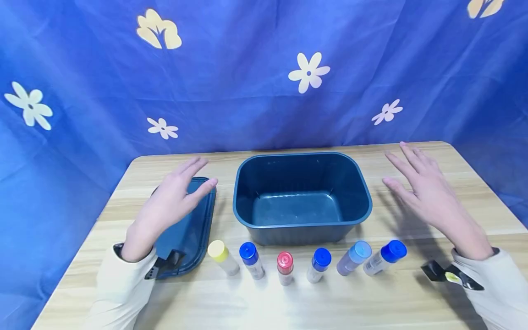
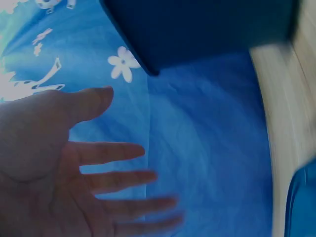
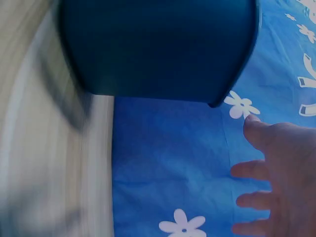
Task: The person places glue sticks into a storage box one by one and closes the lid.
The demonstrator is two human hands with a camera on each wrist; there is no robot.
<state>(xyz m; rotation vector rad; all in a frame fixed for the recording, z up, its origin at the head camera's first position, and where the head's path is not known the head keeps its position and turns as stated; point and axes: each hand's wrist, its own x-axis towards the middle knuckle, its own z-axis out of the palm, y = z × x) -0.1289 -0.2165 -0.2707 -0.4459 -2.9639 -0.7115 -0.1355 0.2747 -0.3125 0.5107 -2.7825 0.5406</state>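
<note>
Head view: the dark blue plastic bin (image 1: 294,234) stands upright between the two hands, touched by neither. Its thin, rigid-looking walls suggest something light, stiff and hard to break, though the smooth sides may slip under flat palms; the rim at the short ends, facing the hands, looks the surest hold. The left hand (image 1: 168,199) and right hand (image 1: 431,192) are both empty, fingers stretched, thumbs spread wide. Beneath the left hand lies a dark blue lid (image 1: 191,240), probably stiff, best lifted by its edge. Between the wrists, six glue sticks (image 1: 285,270) stand in a row on the wood-grain tabletop (image 1: 330,307); beyond the hands hangs a flowered blue curtain (image 1: 247,59)
</note>
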